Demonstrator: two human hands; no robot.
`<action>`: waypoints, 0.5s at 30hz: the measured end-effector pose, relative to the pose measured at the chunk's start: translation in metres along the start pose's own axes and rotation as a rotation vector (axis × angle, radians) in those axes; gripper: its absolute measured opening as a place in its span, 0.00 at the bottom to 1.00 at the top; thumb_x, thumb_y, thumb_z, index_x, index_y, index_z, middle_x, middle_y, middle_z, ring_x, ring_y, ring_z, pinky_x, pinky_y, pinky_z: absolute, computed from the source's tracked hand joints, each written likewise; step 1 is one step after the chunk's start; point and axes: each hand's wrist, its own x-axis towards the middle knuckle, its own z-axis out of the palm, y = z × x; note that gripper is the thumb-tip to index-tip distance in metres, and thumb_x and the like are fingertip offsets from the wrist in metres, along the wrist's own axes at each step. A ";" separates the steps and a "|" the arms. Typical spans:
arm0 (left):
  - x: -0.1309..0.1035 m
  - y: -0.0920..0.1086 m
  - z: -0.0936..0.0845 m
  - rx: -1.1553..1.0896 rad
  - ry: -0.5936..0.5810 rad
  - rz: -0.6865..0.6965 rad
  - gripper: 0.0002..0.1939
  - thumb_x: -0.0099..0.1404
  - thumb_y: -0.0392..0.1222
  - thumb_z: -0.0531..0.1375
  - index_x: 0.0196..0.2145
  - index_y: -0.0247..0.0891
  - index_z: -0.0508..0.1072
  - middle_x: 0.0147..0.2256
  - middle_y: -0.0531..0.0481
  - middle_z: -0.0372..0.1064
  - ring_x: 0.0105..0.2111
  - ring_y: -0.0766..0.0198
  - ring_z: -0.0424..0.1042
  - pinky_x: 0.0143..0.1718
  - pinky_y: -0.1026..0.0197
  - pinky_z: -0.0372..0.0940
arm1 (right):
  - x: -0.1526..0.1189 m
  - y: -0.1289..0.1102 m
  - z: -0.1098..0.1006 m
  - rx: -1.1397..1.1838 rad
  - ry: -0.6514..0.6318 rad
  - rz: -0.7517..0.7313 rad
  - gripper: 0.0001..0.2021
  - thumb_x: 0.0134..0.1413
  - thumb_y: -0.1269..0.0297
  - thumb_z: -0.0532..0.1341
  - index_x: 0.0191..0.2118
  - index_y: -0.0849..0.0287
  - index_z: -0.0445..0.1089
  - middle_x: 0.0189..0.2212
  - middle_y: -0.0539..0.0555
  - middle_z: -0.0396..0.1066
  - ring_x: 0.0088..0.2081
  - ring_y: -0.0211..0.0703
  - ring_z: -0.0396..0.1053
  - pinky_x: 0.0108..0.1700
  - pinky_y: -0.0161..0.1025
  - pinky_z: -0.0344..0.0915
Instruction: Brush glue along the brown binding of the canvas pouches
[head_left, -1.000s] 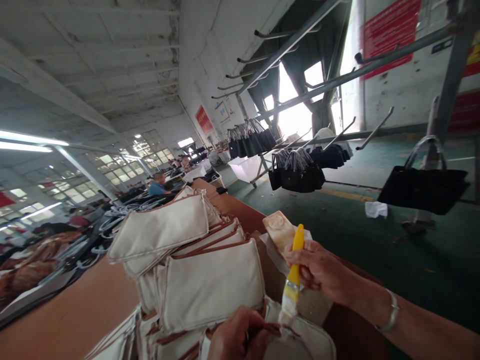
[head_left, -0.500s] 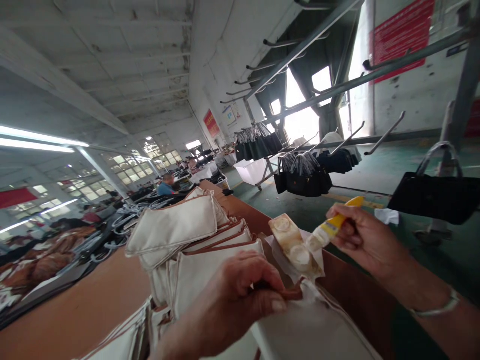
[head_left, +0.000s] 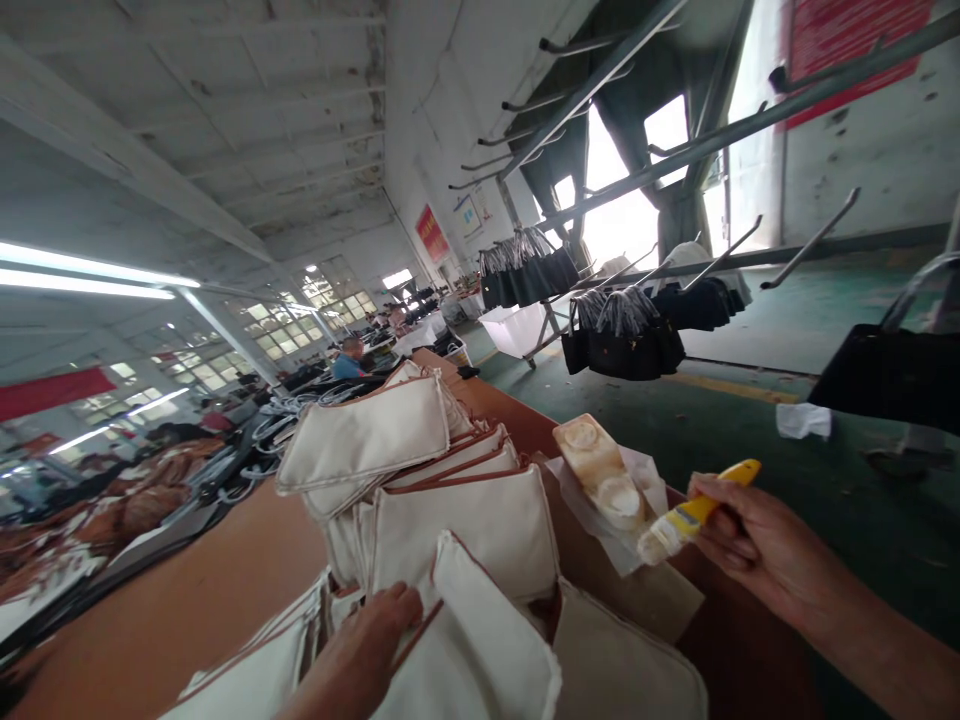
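Observation:
My right hand is closed around the yellow handle of a flat paintbrush. Its pale, coated bristles point down and left, beside a cream plastic tray with round hollows and whitish paste. My left hand is low among off-white pouches with brown edging, its fingers curled over the edge of one white pouch; the thumb is hidden. That pouch leans up at an angle. Another pouch lies to its right, in front of the tray.
More white pouches are stacked on the brown table. A white sheet lies under the tray. Cords and brown material lie at left. Black handbags hang from a metal rack at right; a seated person is farther back.
My left hand has moved left and down, off the brown-edged strip it was pinching near the tray. The brush has shifted slightly right and down, away from the tray. The view has turned slightly.

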 end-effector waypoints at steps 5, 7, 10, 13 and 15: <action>0.038 0.020 0.027 -0.057 0.183 -0.282 0.10 0.66 0.39 0.49 0.40 0.38 0.69 0.40 0.45 0.71 0.40 0.58 0.71 0.38 0.61 0.58 | -0.007 0.025 0.015 -0.033 0.006 0.046 0.18 0.48 0.60 0.70 0.19 0.61 0.63 0.11 0.44 0.51 0.13 0.28 0.45 0.14 0.28 0.48; 0.049 0.030 0.036 -0.114 0.197 -0.309 0.14 0.69 0.45 0.47 0.40 0.38 0.70 0.40 0.45 0.71 0.40 0.59 0.72 0.39 0.61 0.59 | -0.008 0.030 0.020 -0.059 0.007 0.044 0.21 0.46 0.58 0.71 0.17 0.61 0.62 0.10 0.44 0.50 0.13 0.28 0.45 0.14 0.28 0.47; 0.064 0.047 0.046 -0.130 0.218 -0.299 0.21 0.70 0.53 0.45 0.36 0.40 0.72 0.38 0.45 0.72 0.39 0.58 0.71 0.39 0.60 0.59 | -0.005 0.039 0.028 -0.100 0.001 0.015 0.22 0.46 0.57 0.71 0.17 0.60 0.60 0.10 0.44 0.51 0.13 0.28 0.45 0.15 0.28 0.46; 0.078 0.067 0.052 -0.126 0.253 -0.304 0.22 0.67 0.56 0.48 0.35 0.37 0.72 0.39 0.40 0.71 0.42 0.51 0.69 0.41 0.55 0.58 | 0.000 0.050 0.041 -0.125 -0.041 -0.045 0.21 0.47 0.57 0.71 0.19 0.59 0.60 0.10 0.43 0.52 0.13 0.28 0.45 0.15 0.29 0.46; 0.085 0.078 0.055 -0.142 0.263 -0.318 0.19 0.66 0.54 0.51 0.36 0.35 0.72 0.40 0.37 0.71 0.44 0.47 0.68 0.42 0.53 0.57 | 0.006 0.058 0.051 -0.163 -0.051 -0.106 0.20 0.46 0.55 0.70 0.20 0.59 0.60 0.10 0.42 0.51 0.13 0.28 0.44 0.15 0.30 0.45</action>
